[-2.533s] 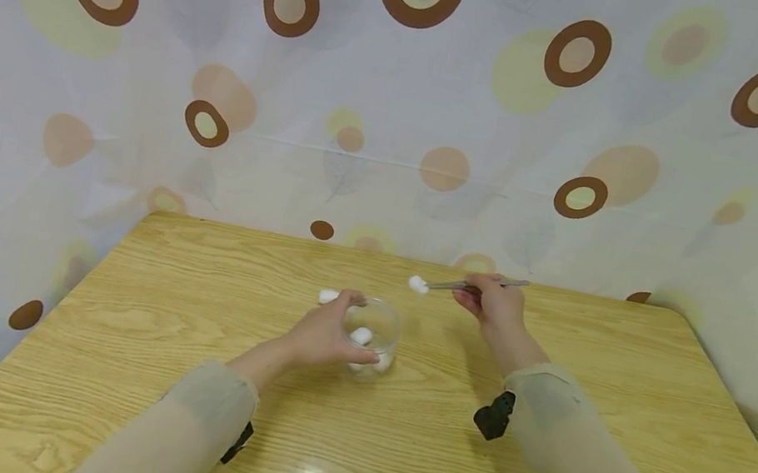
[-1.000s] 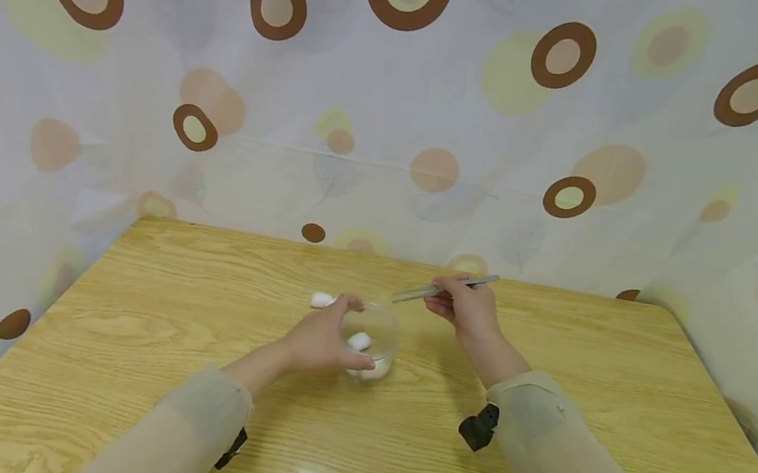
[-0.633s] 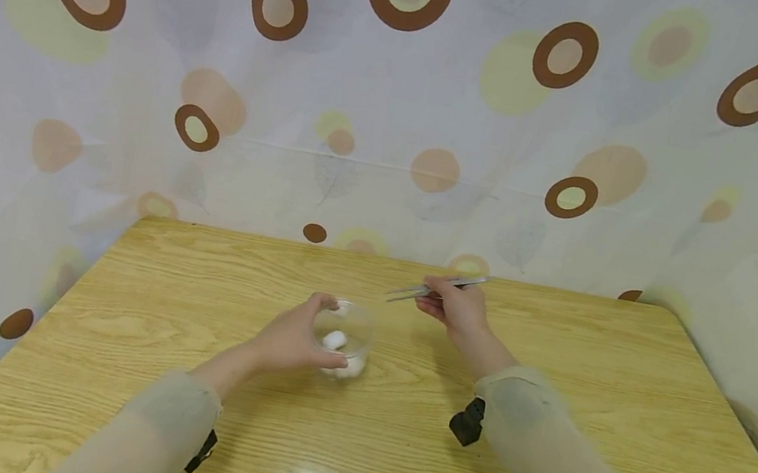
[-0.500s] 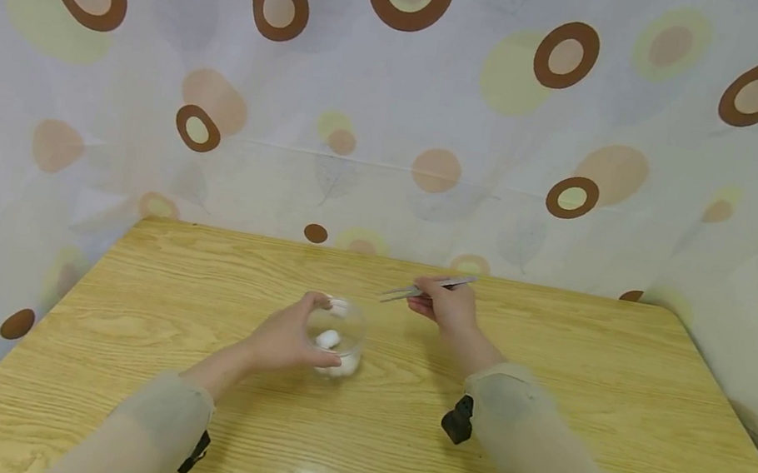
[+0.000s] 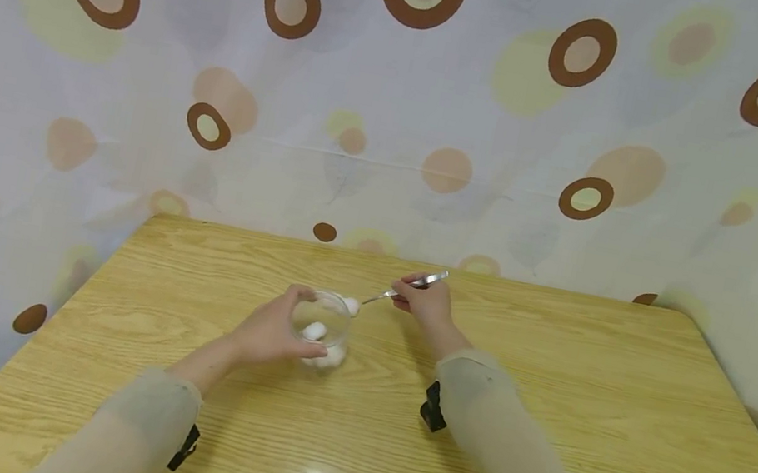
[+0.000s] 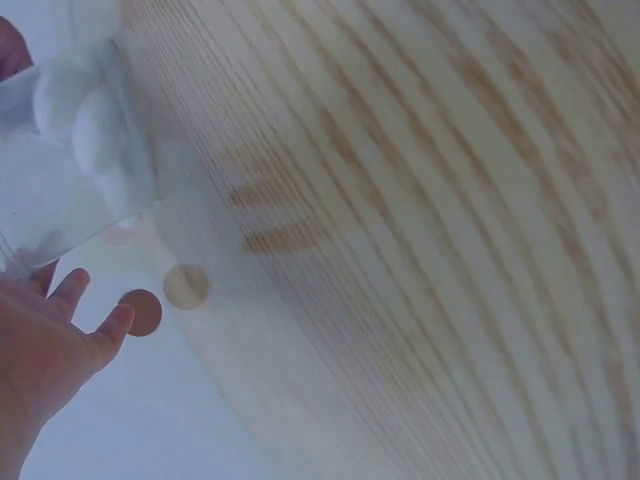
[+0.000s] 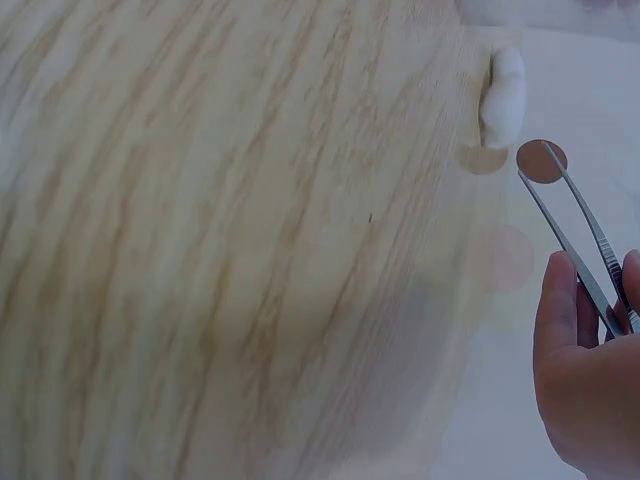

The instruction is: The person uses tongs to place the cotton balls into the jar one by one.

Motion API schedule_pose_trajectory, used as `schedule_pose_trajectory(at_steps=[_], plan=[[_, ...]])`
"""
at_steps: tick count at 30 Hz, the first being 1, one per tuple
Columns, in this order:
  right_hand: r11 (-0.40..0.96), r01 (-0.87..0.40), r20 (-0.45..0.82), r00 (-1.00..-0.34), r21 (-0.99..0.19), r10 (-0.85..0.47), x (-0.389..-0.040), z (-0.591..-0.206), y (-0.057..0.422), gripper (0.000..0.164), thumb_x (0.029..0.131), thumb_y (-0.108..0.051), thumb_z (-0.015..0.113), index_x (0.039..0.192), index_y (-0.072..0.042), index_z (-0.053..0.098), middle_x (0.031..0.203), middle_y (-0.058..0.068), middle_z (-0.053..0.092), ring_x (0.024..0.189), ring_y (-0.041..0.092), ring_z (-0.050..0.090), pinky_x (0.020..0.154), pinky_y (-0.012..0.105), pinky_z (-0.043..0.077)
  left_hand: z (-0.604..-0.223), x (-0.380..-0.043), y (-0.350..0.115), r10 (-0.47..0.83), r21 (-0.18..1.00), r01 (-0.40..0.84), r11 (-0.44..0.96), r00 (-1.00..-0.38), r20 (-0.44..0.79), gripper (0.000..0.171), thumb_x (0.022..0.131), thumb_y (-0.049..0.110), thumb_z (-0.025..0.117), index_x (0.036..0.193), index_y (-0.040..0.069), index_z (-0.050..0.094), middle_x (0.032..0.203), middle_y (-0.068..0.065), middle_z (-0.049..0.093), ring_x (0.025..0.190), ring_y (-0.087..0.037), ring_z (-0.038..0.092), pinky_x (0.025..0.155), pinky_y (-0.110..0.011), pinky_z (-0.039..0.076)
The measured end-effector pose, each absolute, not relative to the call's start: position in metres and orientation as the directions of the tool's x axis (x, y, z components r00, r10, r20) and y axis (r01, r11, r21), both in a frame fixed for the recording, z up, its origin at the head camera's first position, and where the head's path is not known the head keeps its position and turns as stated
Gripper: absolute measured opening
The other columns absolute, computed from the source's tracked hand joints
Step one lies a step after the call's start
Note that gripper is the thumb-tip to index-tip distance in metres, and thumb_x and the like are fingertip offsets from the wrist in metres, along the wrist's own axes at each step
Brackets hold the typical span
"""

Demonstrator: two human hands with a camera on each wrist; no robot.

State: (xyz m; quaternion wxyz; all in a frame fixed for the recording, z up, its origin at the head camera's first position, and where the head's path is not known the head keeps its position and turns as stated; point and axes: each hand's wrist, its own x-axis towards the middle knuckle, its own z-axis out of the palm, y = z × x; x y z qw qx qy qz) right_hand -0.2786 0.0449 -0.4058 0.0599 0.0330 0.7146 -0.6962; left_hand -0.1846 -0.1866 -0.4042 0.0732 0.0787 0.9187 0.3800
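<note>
My left hand (image 5: 267, 327) grips a clear round jar (image 6: 40, 205) between thumb and fingers. Inside it lie several white cotton balls (image 6: 97, 132), one of which (image 5: 314, 331) shows through the jar's mouth in the head view. Steel tweezers (image 5: 408, 289) are pinched in my right hand (image 5: 429, 305). Their tips point left and down, right beside a white cotton ball (image 5: 351, 306) just behind the jar's rim. From the right wrist, the tweezer tips stand apart with nothing between them, and white cotton (image 7: 503, 100) lies on the table beyond them.
The wooden table (image 5: 545, 418) reaches back to a patterned curtain (image 5: 402, 105) that hangs behind it and at both sides. A black wrist camera (image 5: 434, 407) sits under my right sleeve.
The tweezers held cotton at first; one second ago they were without it. Since then both hands moved left, the left carrying the jar, and the tweezer tips came to the cotton behind it.
</note>
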Motion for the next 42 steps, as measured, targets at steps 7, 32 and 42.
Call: schedule_pose_trajectory(at_steps=[7,32,42], plan=[[0.063,0.222,-0.221,-0.975,-0.973,0.031,-0.281,-0.406,0.032,0.015,0.087,-0.004,0.064,0.100,0.003,0.060,0.092,0.011,0.064,0.074,0.012,0.065,0.078,0.028,0.055,-0.401,-0.185,-0.195,0.191,0.731,0.073,0.678,-0.978,-0.080,0.086,0.071,0.046,0.078,0.137,0.015,0.033,0.142,-0.010,0.044,0.098,-0.020,0.062,0.095,-0.047,0.043],[0.136,0.179,-0.171,-0.983,-0.974,0.074,-0.280,-0.410,0.034,0.006,0.087,-0.001,0.062,0.089,0.002,0.057,0.070,0.007,0.060,0.051,0.008,0.061,0.060,0.026,0.056,-0.404,-0.187,-0.197,0.201,0.737,0.092,0.670,-0.978,-0.060,0.088,0.071,0.046,0.078,0.138,0.012,0.032,0.147,-0.007,0.037,0.118,-0.028,0.053,0.102,-0.049,0.038],[0.141,0.239,-0.231,-0.970,-0.961,0.073,-0.285,-0.413,0.056,0.008,0.089,-0.003,0.059,0.094,0.001,0.054,0.069,0.004,0.059,0.050,0.007,0.060,0.054,0.019,0.053,-0.403,-0.186,-0.200,0.193,0.734,0.068,0.676,-0.977,-0.086,0.089,0.072,0.047,0.077,0.140,0.014,0.030,0.149,-0.006,0.034,0.095,-0.017,0.062,0.097,-0.045,0.043]])
